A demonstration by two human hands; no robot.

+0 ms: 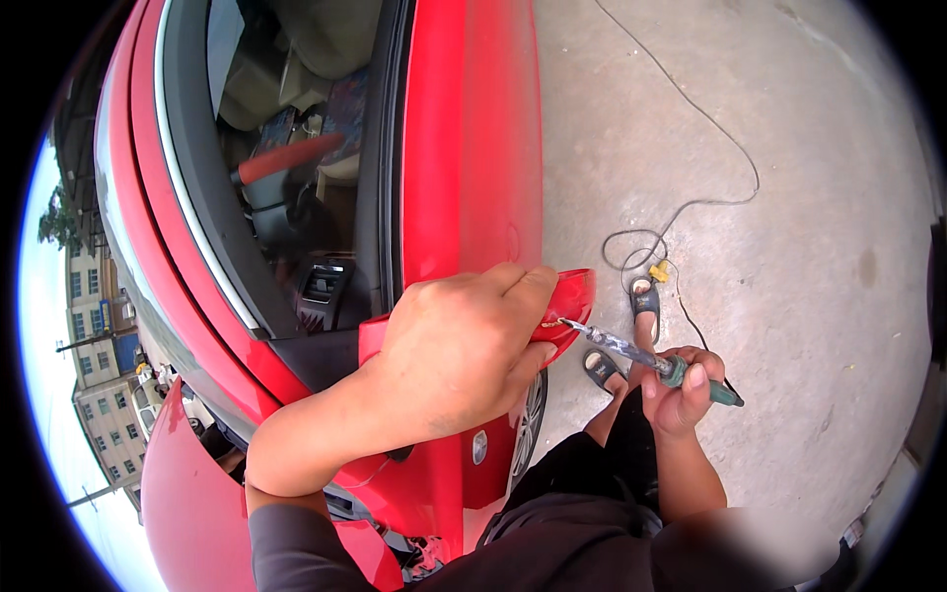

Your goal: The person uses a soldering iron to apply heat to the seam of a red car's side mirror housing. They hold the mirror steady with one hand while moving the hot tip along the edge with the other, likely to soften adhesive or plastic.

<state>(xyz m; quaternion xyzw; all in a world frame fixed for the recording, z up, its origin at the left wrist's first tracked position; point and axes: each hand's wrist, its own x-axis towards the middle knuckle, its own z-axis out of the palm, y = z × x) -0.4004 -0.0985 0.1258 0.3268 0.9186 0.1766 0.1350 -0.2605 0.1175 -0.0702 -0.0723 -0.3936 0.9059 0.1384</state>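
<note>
My left hand (462, 343) is wrapped over the red side mirror (576, 296) of a red car, its fingers closed around the housing. A damaged, rough-edged spot shows on the mirror just past my fingertips. My right hand (681, 391) grips the green handle of a soldering iron (625, 347). Its metal shaft is smeared with whitish and dark residue, and the tip meets the mirror at the damaged spot. A dark cord trails from the handle's rear end.
Left of my hands is the car's door (473, 148) with its window (286, 118). A grey cable (758, 183) snakes over the concrete floor (819, 296) to a yellow connector (659, 270) beside my sandalled feet. A raised red panel (187, 493) stands at lower left.
</note>
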